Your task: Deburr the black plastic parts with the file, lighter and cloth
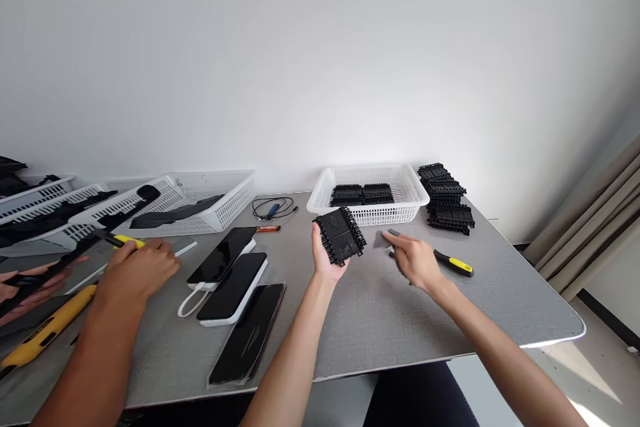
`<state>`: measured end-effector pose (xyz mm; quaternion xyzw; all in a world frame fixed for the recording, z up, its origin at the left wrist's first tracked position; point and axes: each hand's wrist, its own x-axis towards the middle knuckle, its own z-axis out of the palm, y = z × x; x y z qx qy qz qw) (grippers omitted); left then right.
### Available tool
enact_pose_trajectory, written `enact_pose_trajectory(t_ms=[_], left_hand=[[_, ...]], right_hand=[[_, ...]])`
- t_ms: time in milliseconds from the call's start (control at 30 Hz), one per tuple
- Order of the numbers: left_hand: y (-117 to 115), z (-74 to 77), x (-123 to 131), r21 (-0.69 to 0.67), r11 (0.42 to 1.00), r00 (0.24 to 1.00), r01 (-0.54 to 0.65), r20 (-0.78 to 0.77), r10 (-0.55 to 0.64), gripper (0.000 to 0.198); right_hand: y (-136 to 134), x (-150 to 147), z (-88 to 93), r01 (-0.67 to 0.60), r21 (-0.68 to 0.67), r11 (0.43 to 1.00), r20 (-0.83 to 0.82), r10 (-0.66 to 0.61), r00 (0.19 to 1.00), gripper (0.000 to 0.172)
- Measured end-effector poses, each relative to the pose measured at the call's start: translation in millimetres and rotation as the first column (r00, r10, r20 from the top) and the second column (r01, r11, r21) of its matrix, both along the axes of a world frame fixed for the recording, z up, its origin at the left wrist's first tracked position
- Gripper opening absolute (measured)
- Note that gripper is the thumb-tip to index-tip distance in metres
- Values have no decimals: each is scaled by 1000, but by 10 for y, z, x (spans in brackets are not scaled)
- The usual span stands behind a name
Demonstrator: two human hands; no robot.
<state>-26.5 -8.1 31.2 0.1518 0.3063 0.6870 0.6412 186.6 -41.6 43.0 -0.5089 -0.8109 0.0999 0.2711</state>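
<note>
holding a black panel (343, 235), the left hand (331, 271) is partly hidden.

From here I count at least six ribbed black panels (341, 235), at least three white baskets (387, 215), three tools with yellow on them (461, 267), three dark-topped devices (233, 287), one curtain (590, 213).

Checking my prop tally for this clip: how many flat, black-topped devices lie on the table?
3: the back device, with white showing under its edge; the middle device; and the front device, nearest the table's near edge. Another could be hidden beneath the back one.
</note>
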Motion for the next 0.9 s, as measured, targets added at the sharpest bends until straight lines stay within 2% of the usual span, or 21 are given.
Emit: enact_pose_trajectory(t_ms=[67,133,233,333,467,600,733,800,900], left_hand=[[-15,14,28,-28,999,999,36,12,-35,52],[-40,19,77,-28,995,995,99,5,-99,52],[-77,9,156,2,984,984,177,-21,-177,55],[-102,-6,201,33,974,974,224,-31,-223,59],[-117,4,209,35,976,976,216,-12,-216,58],[-106,49,170,-7,987,987,161,21,-161,57],[-75,76,96,-16,996,994,87,65,-85,46],[-65,74,72,-26,995,994,91,67,-90,45],[-64,56,78,-23,990,989,139,63,-137,48]], right_hand=[[69,34,53,87,48,995,-128,-80,989,54],[130,-20,133,130,86,988,-151,-116,982,56],[196,-217,249,144,98,985,-16,-143,990,58],[214,-419,276,129,62,990,179,-138,974,62],[108,-515,172,61,52,997,304,-74,950,65],[-110,-410,69,-2,8,1000,336,-1,942,63],[-236,-203,135,-41,-88,995,273,64,960,53],[-205,-116,242,9,-81,997,170,5,985,49],[-74,-102,418,128,17,992,17,-128,992,54]])
